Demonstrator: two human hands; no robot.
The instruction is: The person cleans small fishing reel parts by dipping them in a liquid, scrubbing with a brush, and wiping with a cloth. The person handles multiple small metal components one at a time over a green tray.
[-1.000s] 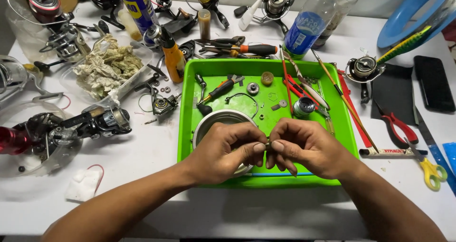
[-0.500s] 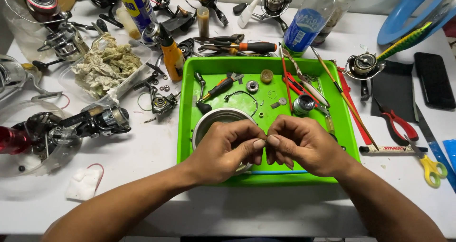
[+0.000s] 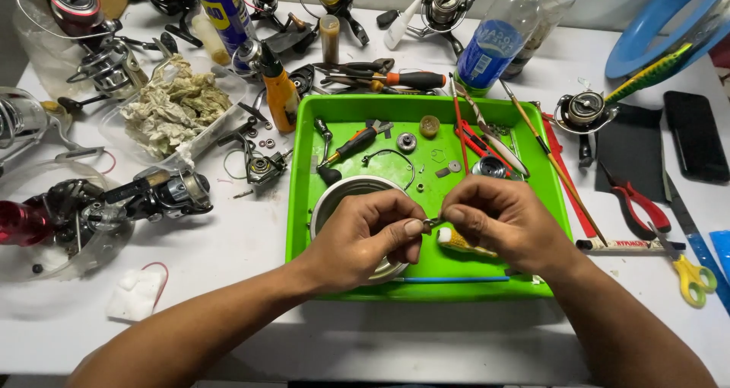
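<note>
My left hand (image 3: 363, 236) and my right hand (image 3: 508, 222) meet over the front of a bright green tray (image 3: 304, 205). Between their fingertips they pinch a small metal part (image 3: 432, 223). Both hands grip it, thumb against forefinger. Under my left hand lies a round metal tin (image 3: 334, 198), partly hidden. A yellow-handled tool (image 3: 460, 241) lies just below my right fingers. The tray's back half holds a black-handled screwdriver (image 3: 351, 146), small washers and gears (image 3: 407, 141) and a wire bail (image 3: 388, 157).
Fishing reels (image 3: 160, 194) and reel parts crowd the white table on the left, beside a tub of dirty rags (image 3: 173, 110). Behind the tray stand a spray can (image 3: 224, 11), an orange oil bottle (image 3: 280, 91) and a plastic bottle (image 3: 490, 46). Red pliers (image 3: 642, 205), yellow scissors (image 3: 693, 275) and a phone (image 3: 696, 133) lie right.
Both hands have stayed over the tray's front. The fingers have shifted slightly around the small part, and the yellow-handled tool now shows below my right hand.
</note>
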